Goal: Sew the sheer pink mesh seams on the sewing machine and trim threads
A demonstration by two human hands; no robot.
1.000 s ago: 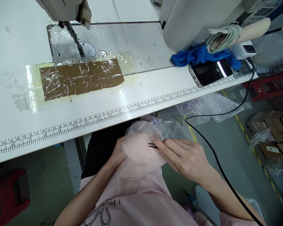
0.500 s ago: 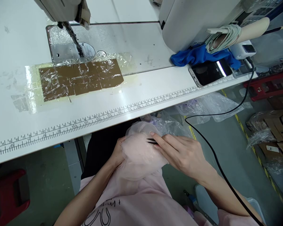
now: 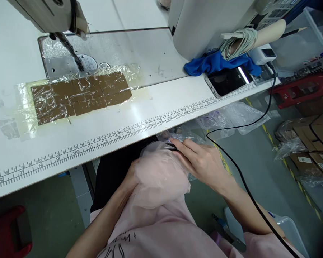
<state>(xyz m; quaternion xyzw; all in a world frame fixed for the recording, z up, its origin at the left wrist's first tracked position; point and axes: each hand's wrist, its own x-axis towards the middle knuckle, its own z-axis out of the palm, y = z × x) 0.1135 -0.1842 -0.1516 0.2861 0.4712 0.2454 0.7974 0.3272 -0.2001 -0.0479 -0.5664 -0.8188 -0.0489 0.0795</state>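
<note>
A bunched piece of sheer pale pink tulle lies over my lap, below the table edge. My left hand grips its left side, the fingers mostly covered by the fabric. At the upper right of the bundle, my right hand is closed around small thread snips. Their dark pointed blades stick out to the left past my fingertips, slightly apart, at the upper edge of the tulle. The handles are hidden inside my hand.
A sewing machine stands on the white table, with brown taped card before its needle. To the right are a phone, blue cloth and a hanging black cable. Plastic bags lie beneath the table edge.
My right hand has moved the snips up to the tulle's upper edge. The pink bundle has turned and shows more of its right side. The camera view has shifted slightly right.
</note>
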